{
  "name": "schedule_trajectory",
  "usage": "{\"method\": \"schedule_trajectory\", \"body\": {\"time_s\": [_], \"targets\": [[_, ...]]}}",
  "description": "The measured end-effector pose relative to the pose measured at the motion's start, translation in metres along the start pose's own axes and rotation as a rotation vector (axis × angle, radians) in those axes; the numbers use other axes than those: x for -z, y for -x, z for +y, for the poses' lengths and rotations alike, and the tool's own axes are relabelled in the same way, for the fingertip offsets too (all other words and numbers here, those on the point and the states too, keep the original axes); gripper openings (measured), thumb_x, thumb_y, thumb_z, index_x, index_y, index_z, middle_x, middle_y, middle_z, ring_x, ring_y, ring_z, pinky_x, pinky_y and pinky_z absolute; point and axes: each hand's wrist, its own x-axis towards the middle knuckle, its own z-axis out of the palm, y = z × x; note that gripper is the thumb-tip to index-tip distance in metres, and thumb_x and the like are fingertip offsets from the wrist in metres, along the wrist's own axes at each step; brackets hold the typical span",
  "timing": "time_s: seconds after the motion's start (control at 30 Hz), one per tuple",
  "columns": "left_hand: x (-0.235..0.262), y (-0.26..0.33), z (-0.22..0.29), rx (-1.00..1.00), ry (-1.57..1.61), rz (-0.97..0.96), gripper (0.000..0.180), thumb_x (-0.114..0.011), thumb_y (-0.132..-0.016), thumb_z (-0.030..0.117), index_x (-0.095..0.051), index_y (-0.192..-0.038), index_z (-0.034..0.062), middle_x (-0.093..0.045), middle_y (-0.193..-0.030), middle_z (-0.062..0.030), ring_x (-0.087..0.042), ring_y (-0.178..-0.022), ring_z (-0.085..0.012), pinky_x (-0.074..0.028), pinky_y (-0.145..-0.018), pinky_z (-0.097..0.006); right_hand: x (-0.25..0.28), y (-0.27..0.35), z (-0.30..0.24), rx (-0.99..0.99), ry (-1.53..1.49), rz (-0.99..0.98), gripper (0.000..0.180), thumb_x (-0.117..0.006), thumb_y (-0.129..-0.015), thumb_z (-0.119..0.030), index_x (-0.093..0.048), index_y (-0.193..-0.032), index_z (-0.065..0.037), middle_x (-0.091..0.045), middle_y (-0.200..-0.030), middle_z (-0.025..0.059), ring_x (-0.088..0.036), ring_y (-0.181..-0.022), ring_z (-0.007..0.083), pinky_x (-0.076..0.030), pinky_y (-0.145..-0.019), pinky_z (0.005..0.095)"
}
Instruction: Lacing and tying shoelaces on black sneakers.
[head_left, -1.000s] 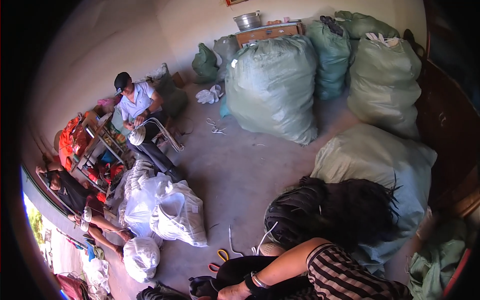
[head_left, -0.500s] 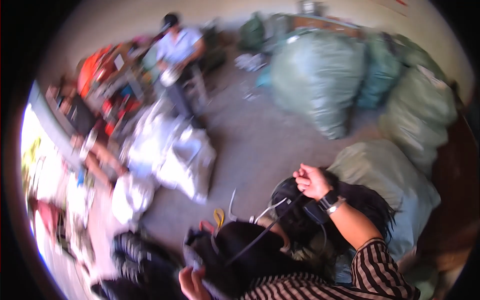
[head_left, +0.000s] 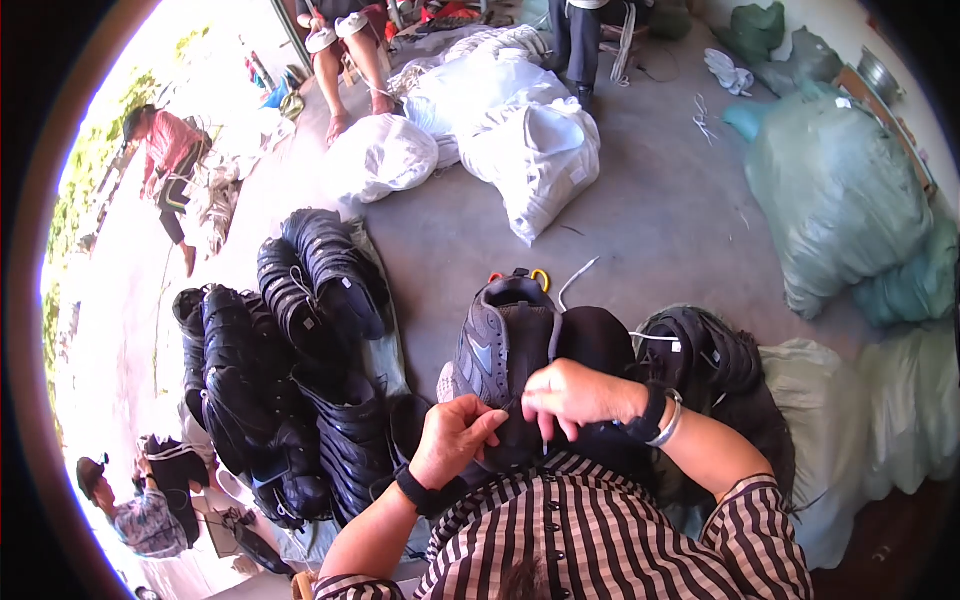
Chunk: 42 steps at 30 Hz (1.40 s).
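A dark grey and black sneaker (head_left: 508, 335) rests over my lap, its opening away from me. My left hand (head_left: 462, 437) is closed in a pinch beside the near end of the sneaker; what its fingertips hold is hard to make out against the dark shoe. Just to its right, my right hand (head_left: 580, 402) bends down over the sneaker, fingers closed on a dark shoelace (head_left: 545, 446) whose tip hangs below them. Red and yellow loops (head_left: 541, 279) show past the sneaker's heel. A pale lace (head_left: 577, 282) lies near them.
Stacked black shoes (head_left: 340, 420) stand at my left, with more black shoes (head_left: 700, 350) at my right. White sacks (head_left: 540, 150) lie on the floor ahead. Big green sacks (head_left: 840, 190) line the right. Several people, including one in a red top (head_left: 172, 140), sit or stand around.
My head view has swung left and down. My right hand has come down from a raised pull on a dark lace to the sneaker, and my left hand has come in close beside it.
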Motion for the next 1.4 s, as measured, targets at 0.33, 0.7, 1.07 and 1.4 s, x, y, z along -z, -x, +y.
{"method": "schedule_trajectory", "body": {"time_s": [0.33,0.7,1.07,1.4], "targets": [[-0.001,-0.012,0.002,0.003,-0.034,0.011,0.023,-0.059,-0.091,0.021,-0.059,-0.078,0.0017,-0.058,-0.058,-0.0007,-0.051,-0.051,-0.0056,-0.039,-0.047,-0.021,0.006,-0.007,-0.005,0.191,-0.338,0.205,0.036,-0.041,-0.099,-0.026,-0.053,-0.114,0.005,-0.068,-0.079,0.0147,-0.059,-0.046,0.0107,-0.039,-0.039,0.0174],[-0.018,-0.014,-0.017,-0.150,0.105,0.193,0.019,-0.062,-0.089,0.021,-0.060,-0.080,0.0043,-0.058,-0.059,-0.0026,-0.052,-0.048,-0.0096,-0.039,-0.044,-0.024,0.003,-0.006,0.006,0.041,-0.541,-0.011,0.038,-0.040,-0.098,-0.018,-0.047,-0.124,0.009,-0.063,-0.064,0.0118,-0.057,-0.041,0.0129,-0.039,-0.036,0.0178],[-0.004,-0.016,-0.014,-0.271,-0.166,0.119,0.018,-0.066,-0.085,0.020,-0.061,-0.084,0.0029,-0.061,-0.066,-0.0108,-0.059,-0.060,-0.0187,-0.048,-0.059,-0.030,-0.012,-0.008,0.009,0.079,-0.408,0.147,0.031,-0.044,-0.098,-0.024,-0.059,-0.109,0.001,-0.063,-0.063,0.0081,-0.054,-0.039,0.0092,-0.039,-0.037,0.0185],[0.019,-0.033,0.026,-0.769,-0.962,0.282,0.028,-0.069,-0.076,0.026,-0.057,-0.095,0.0095,-0.063,-0.073,-0.0062,-0.065,-0.066,-0.0276,-0.050,-0.060,-0.039,-0.034,-0.002,-0.015,0.150,0.093,0.377,0.024,-0.048,-0.094,-0.015,-0.060,-0.107,0.001,-0.059,-0.055,0.0085,-0.058,-0.044,0.0160,-0.047,-0.045,0.0291]]}}
